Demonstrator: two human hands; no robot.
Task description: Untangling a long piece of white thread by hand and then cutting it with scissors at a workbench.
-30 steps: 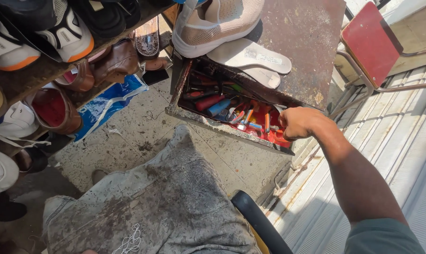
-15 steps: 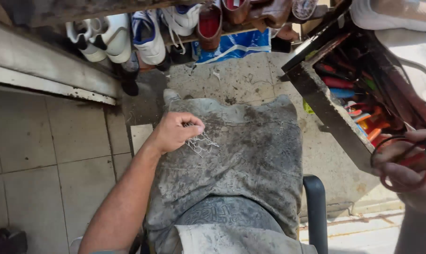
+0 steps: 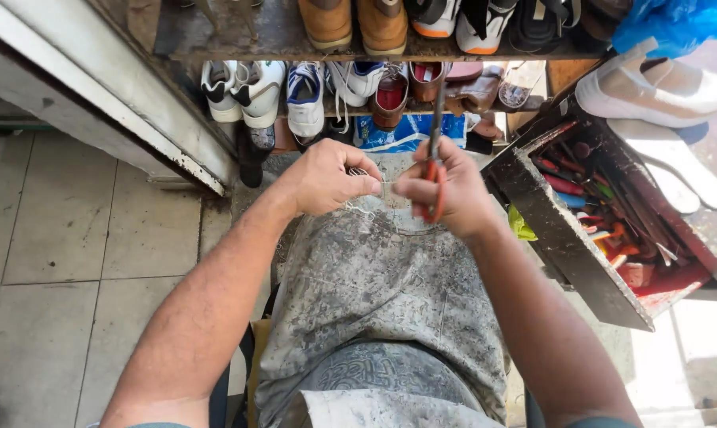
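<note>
Nearest you, the stained grey apron (image 3: 390, 309) covers your lap. Above it, your left hand (image 3: 327, 178) has lifted off the apron, its fingers (image 3: 368, 185) pinched shut on a pale thread (image 3: 364, 209), whose loose tangle trails below. Your right hand (image 3: 446, 194), half a second ago out by the open tool drawer (image 3: 560, 238), now meets the left, fingers closed around orange-handled scissors (image 3: 436, 150) with blades pointing away. Thread and blades are together, judged ready for a cut. Beyond stand shelves of shoes (image 3: 307, 95).
</note>
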